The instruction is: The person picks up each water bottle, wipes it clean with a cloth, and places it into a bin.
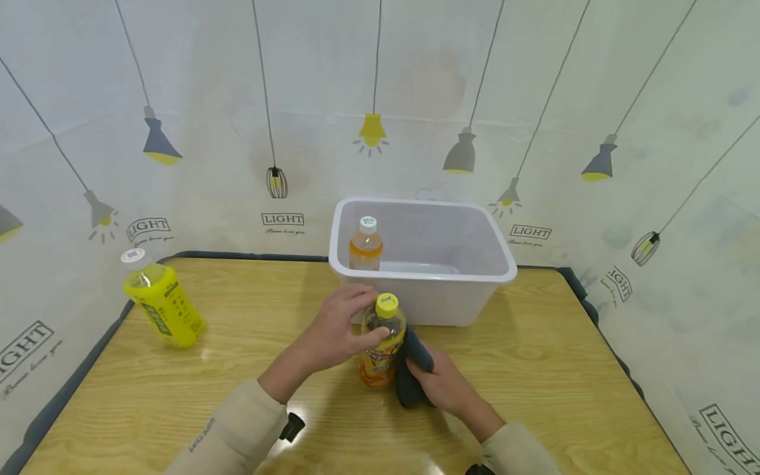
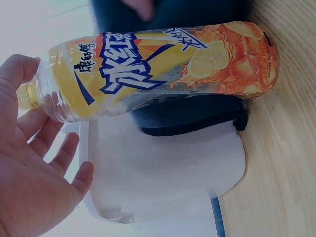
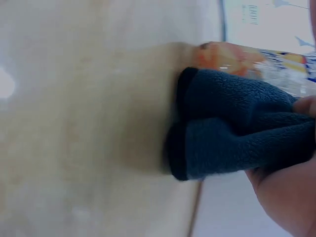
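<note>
An iced tea bottle (image 1: pixel 380 359) with a yellow cap and an orange-and-yellow label stands upright in front of the white bin (image 1: pixel 427 297). My left hand (image 1: pixel 344 330) grips it near the neck, thumb and fingers around the upper part, as the left wrist view also shows. On the bottle's right side, my right hand (image 1: pixel 442 379) holds a folded dark blue cloth (image 3: pixel 237 128) against or close beside the label. The cloth hangs in thick folds, its lower edge near the tabletop.
Inside the bin at its left end stands a white-capped bottle (image 1: pixel 366 251) with an orange label. A bright yellow bottle (image 1: pixel 166 307) with a white cap is at the table's left side. Behind the wooden table (image 1: pixel 267 290) hangs a lamp-patterned curtain (image 1: pixel 320 132).
</note>
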Action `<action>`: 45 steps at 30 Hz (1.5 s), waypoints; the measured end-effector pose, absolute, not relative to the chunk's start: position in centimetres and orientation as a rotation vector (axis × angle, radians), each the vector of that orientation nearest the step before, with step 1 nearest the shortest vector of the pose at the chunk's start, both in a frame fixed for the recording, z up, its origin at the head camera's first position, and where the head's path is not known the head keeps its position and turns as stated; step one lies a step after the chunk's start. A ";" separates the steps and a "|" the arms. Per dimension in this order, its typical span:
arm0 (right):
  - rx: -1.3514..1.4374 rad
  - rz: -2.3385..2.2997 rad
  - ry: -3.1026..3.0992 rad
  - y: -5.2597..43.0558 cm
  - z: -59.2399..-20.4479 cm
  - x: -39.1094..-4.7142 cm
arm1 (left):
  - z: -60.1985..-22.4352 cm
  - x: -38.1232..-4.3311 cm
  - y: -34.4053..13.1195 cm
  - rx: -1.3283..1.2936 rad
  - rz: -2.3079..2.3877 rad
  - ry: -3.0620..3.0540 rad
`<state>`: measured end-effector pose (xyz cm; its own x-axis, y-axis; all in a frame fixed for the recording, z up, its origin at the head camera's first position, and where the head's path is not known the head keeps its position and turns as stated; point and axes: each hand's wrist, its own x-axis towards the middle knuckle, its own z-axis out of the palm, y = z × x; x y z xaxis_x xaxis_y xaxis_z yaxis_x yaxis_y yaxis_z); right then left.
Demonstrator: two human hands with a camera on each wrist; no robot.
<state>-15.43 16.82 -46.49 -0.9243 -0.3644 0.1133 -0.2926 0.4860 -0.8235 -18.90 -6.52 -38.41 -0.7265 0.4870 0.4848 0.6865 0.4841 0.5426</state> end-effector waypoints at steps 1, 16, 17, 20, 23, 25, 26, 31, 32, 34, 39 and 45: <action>-0.583 -1.416 2.635 16.8 -46.8 -15.5 | -38.4 -18.9 -6.5 -1.004 -1.078 -2.461; -0.455 -1.487 2.567 16.4 -45.8 -15.8 | -38.6 -19.0 -6.5 -1.006 -1.078 -2.467; -0.461 -1.510 2.557 16.4 -45.5 -15.8 | -38.6 -19.0 -6.5 -1.005 -1.077 -2.471; -0.462 -1.557 2.564 16.6 -44.2 -15.7 | -38.6 -19.0 -6.5 -1.011 -1.084 -2.464; -0.543 -1.595 2.620 16.8 -43.1 -15.7 | -38.6 -19.0 -6.5 -1.019 -1.088 -2.446; -0.637 -1.623 2.662 16.9 -42.3 -15.8 | -38.5 -18.9 -6.5 -1.028 -1.083 -2.426; -0.698 -1.641 2.668 16.9 -42.0 -15.8 | -38.5 -18.9 -6.5 -1.032 -1.076 -2.417; -0.909 -1.647 2.690 16.6 -41.1 -16.1 | -38.5 -18.9 -6.5 -1.030 -1.079 -2.423; -0.914 -1.638 2.690 16.5 -41.0 -16.1 | -38.5 -18.9 -6.5 -1.026 -1.084 -2.433; -0.887 -1.626 2.688 16.5 -41.1 -16.0 | -38.5 -19.0 -6.5 -1.023 -1.097 -2.443; -0.709 -1.577 2.714 16.6 -42.0 -15.6 | -38.6 -19.0 -6.5 -1.023 -1.097 -2.439; -0.577 -1.518 2.614 16.5 -44.5 -15.1 | -38.4 -18.8 -6.5 -1.008 -1.109 -2.457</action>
<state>-15.12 16.54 -44.45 -0.9277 -0.3499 0.1303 -0.2866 0.4438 -0.8491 -18.85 -6.49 -38.44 -0.7243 0.4874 0.4877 0.6881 0.4672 0.5552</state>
